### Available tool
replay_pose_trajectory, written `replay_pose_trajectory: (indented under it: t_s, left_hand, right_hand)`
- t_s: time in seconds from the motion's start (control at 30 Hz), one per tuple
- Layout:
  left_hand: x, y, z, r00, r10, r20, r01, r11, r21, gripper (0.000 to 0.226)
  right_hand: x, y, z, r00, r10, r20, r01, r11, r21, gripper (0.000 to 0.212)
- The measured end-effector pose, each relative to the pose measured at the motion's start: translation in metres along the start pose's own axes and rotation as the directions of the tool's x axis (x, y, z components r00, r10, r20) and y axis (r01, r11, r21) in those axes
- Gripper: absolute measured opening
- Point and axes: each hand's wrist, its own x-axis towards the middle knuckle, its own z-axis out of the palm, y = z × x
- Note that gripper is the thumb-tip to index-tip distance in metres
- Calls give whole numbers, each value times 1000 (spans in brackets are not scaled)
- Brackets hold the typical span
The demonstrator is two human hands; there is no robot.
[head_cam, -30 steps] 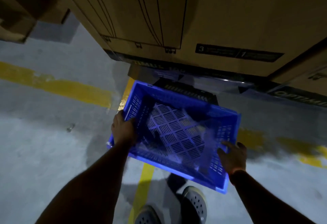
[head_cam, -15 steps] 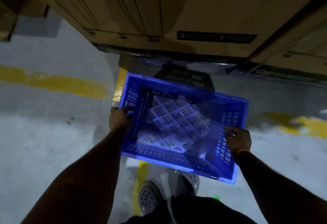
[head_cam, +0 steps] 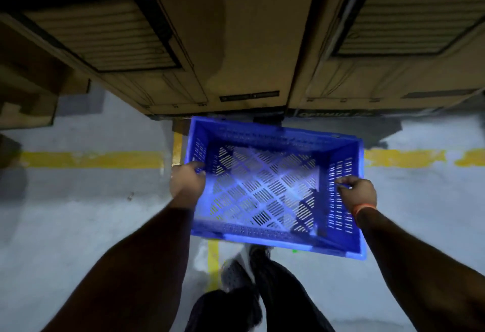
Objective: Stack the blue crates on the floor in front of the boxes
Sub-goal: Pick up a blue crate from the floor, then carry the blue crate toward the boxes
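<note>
Both hands clamp one blue crate (head_cam: 273, 190) by its short end walls: the left hand (head_cam: 186, 183) curls its fingers over the left rim, and the right hand (head_cam: 357, 194), with an orange band at the wrist, pinches the slotted right wall from outside, fingertips hooked over the edge. Neither hand is free.

Largest in view are the cardboard boxes (head_cam: 236, 43), standing as a wall across the top. Below them spreads the grey concrete floor (head_cam: 78, 213), crossed by a yellow painted line (head_cam: 91, 160) with a second stripe running toward the person's feet. The crate hangs between the two hands, open side up and roughly level, its far long wall just before the foot of the boxes and its near wall above the person's shoes (head_cam: 236, 271). The lattice bottom shows pale floor through its slots; whether it touches the floor, I cannot tell.

My judgement: this is the placing step, the crate being brought to its spot in front of the boxes. No other blue crate shows beneath or beside it, so it looks like the base of the stack. The next move calls for lowering it flat and square to the box fronts, then loosening both hands together so it does not tip.
</note>
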Motion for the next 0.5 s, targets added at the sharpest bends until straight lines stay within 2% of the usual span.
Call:
replay_pose_trajectory:
  t_s: [0.2,0.4,0.5]
  left_hand:
    - [-88,57,-42,996,88,16,-87,994,-64,26]
    - [-178,92,-53,985,170,24,-167,982,-90,29]
    - [-226,103,-48,972,230,49,-227,973,-49,31]
  right_hand:
    - [-50,37,-105,999,-29,-45,28,999,-17,12]
    - [-112,95,-189,995,-53,-90,54,998,10,13]
    - [-149,127,-233,992,-53,-115,58,998,39,17]
